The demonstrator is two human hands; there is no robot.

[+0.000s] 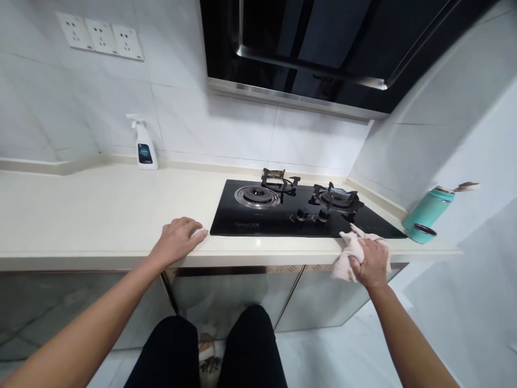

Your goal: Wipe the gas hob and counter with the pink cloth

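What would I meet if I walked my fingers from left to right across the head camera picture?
white spray bottle → left hand → left gas burner → right gas burner → teal flask

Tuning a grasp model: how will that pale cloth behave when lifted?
The pale cloth will probably be floppy: it bunches in folds under the right hand and droops past the counter edge. It looks thin, so likely light for its size, though dampness can't be judged from here.
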